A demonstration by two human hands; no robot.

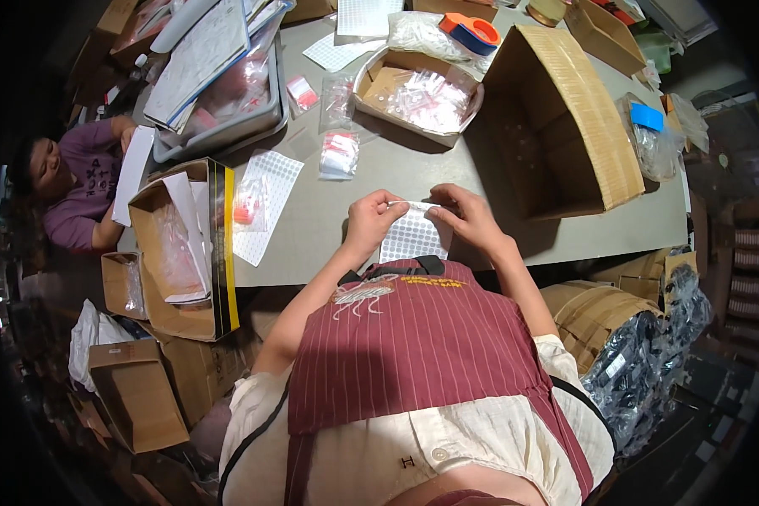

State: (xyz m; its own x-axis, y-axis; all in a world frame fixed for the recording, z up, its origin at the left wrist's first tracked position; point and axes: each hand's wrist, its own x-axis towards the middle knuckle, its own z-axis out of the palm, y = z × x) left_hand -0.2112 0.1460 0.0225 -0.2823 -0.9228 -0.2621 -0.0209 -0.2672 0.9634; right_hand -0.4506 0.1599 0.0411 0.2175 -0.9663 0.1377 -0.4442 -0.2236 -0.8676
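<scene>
A white sheet of round grey stickers (414,234) lies at the table's near edge, right in front of my apron. My left hand (371,223) pinches its upper left corner between thumb and fingers. On the other side, my right hand (472,221) grips the upper right part, thumb bent in toward the sheet. The top edge looks curled or folded between the two hands; whether a small piece is also held there, I cannot tell. Just beyond, a small clear bag with red and white contents (339,155) lies flat on the table.
An open carton of small clear packets (417,94) stands at the back, beside a tall cardboard box (557,126) on the right. An orange and blue tape dispenser (471,34) rests behind. Leftward are another sticker sheet (270,202), a grey bin (277,93) and a seated person (80,185).
</scene>
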